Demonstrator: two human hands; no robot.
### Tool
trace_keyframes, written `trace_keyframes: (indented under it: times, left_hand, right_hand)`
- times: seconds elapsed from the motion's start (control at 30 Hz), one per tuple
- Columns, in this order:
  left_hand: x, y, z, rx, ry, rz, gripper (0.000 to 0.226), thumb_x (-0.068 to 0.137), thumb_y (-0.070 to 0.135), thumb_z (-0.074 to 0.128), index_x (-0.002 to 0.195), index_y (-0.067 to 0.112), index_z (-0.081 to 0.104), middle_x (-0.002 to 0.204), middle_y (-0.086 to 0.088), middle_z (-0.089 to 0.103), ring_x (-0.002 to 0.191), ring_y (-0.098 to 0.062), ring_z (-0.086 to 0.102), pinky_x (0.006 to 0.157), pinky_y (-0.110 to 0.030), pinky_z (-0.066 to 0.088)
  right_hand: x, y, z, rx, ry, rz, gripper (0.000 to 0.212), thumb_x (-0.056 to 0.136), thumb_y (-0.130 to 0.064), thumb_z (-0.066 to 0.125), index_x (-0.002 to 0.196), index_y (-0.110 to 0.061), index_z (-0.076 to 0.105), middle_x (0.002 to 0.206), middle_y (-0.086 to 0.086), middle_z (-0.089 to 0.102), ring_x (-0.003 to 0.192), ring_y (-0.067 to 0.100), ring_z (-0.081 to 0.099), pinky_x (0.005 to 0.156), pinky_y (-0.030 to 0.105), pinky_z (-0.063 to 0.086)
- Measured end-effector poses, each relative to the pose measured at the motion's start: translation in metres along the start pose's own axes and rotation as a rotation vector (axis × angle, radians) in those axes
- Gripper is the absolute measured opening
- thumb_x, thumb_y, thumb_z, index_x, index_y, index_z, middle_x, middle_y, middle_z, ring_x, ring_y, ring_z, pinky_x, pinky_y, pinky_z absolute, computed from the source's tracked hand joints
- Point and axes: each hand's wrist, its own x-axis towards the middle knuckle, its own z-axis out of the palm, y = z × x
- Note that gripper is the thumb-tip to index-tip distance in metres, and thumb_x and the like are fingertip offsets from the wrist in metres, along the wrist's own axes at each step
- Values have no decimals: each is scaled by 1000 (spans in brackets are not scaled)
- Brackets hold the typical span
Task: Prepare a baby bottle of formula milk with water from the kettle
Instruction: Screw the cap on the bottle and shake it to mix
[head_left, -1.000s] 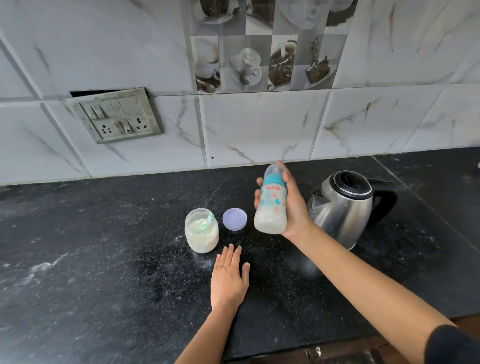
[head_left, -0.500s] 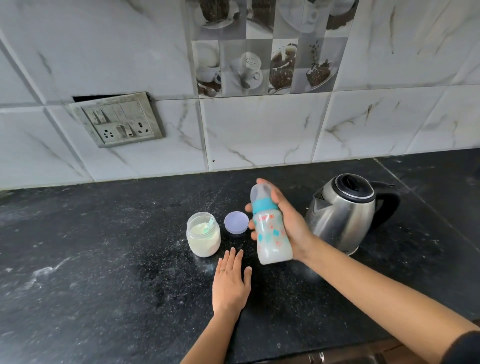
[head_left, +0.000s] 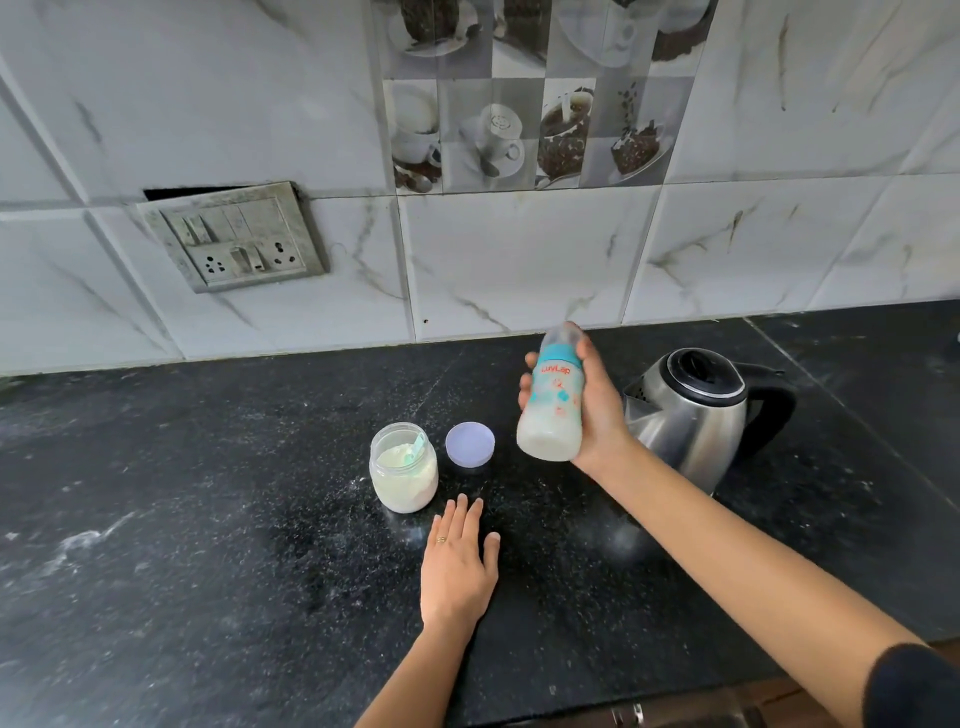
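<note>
My right hand (head_left: 597, 410) grips a capped baby bottle (head_left: 551, 405) with a teal collar, held above the counter and nearly upright, with white milk in its lower part. A steel kettle (head_left: 685, 415) with a black lid and handle stands just right of that hand. An open glass jar of formula powder (head_left: 404, 467) with a pale green scoop in it sits left of the bottle. Its lilac lid (head_left: 469, 443) lies beside it. My left hand (head_left: 457, 564) rests flat on the black counter in front of the jar, fingers straight.
The black stone counter (head_left: 208, 519) runs to a marble-tiled wall. A switch and socket plate (head_left: 234, 239) is on the wall at the left. The counter's front edge (head_left: 597, 712) is near the bottom of the view.
The bottle went from high and upright to lower and tilted, then back up to upright in my right hand. My left hand stayed flat on the counter.
</note>
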Motion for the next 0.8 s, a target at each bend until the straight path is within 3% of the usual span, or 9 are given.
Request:
trace_keyframes:
  times: [0.17,0.3,0.37,0.43,0.5,0.6,0.67,0.8]
  left_hand:
    - [0,1,-1,6,-1,-1,76,87,56,2,149,22,29,157,2,23,147,-11,12,116,-23,-6]
    - [0,0,-1,1,0,1,75,88,56,4,149,21,31,157,1,23,146,-12,13,116,-23,-5]
    - [0,1,-2,-3,-3,1,76,87,56,3,149,21,30,157,1,23,147,-12,12,116,-21,-7]
    - [1,1,-2,-1,-11,-1,76,87,56,3,148,20,30,157,1,24,147,-12,12,116,-21,-8]
    - [0,1,-2,1,-11,0,76,87,56,3,149,21,30,157,2,23,147,-11,11,117,-22,-6]
    - [0,0,-2,1,-12,4,76,87,57,2,150,22,28,158,2,21,147,-11,10,116,-22,-6]
    - [-1,0,-3,6,-10,8,76,87,57,1,150,22,27,158,2,21,147,-11,10,115,-22,-7]
    - [0,0,-3,9,-15,10,76,86,56,2,149,22,28,158,2,23,147,-11,10,116,-23,-6]
  right_hand:
    - [-24,21,-6,-258,-150,9,31,98,-41,41,126,-31,50,91,10,64,65,24,61,57,33,52]
    - [-5,5,2,22,-5,46,40,93,-48,46,105,-11,56,86,5,62,60,19,62,55,27,54]
    - [-8,12,1,-15,-23,61,42,93,-48,47,113,-12,54,85,6,63,61,20,62,55,29,54]
    - [-20,28,-4,-209,-118,46,35,96,-43,45,126,-26,50,89,9,64,65,23,61,57,33,53]
    - [-26,31,-4,-287,-143,2,32,96,-41,43,125,-32,52,91,10,65,66,24,61,57,34,52]
    - [-12,16,4,12,13,19,36,94,-47,47,108,-15,57,85,7,63,61,19,63,54,28,55]
    - [-11,14,4,54,58,45,41,92,-49,49,105,-12,58,82,6,64,60,19,63,54,28,55]
    - [-33,37,-5,-280,-95,22,33,96,-41,45,127,-32,50,90,10,65,64,25,60,56,34,52]
